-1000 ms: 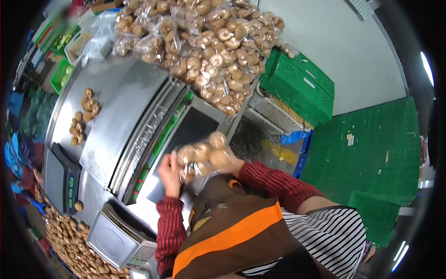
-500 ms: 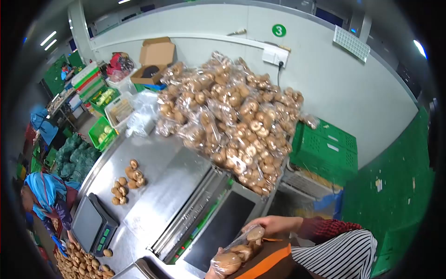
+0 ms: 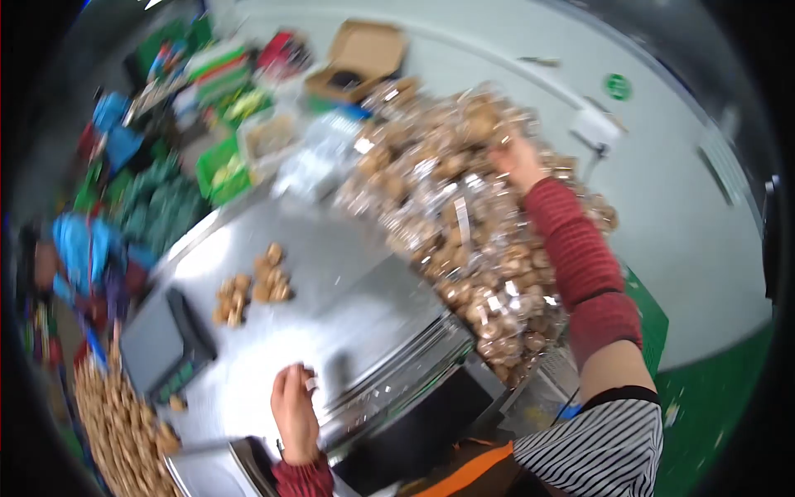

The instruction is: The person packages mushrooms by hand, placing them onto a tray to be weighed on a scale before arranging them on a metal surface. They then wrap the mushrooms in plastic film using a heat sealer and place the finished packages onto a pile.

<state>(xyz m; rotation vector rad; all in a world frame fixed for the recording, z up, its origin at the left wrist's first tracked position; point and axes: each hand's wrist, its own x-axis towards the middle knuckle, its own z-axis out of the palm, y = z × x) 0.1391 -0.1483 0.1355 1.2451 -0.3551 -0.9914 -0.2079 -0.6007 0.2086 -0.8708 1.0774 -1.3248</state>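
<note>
My right hand [image 3: 520,161] reaches over the far part of a large pile of bagged mushrooms [image 3: 464,215]. Its fingers are closed on a clear bag of mushrooms [image 3: 482,123], partly smeared by motion. Above the metal table [image 3: 323,236], beside the sealing machine [image 3: 397,364], is my left hand [image 3: 296,406]. Its fingers are curled, and a small white piece shows at the fingertips, too blurred to name. Two small clusters of loose mushrooms [image 3: 272,273] lie on the table beyond my left hand.
At the left edge of the table stands a scale [image 3: 166,344], with many loose mushrooms [image 3: 124,422] below it. A metal tray [image 3: 215,472] is near the front. Crates and an open cardboard box [image 3: 364,51] stand at the back. A person in blue [image 3: 83,248] is at the left.
The mushroom bag near my lap has left that spot. My right hand has swung up and away to the pile; my left hand has moved over the table. The view has turned and shifted.
</note>
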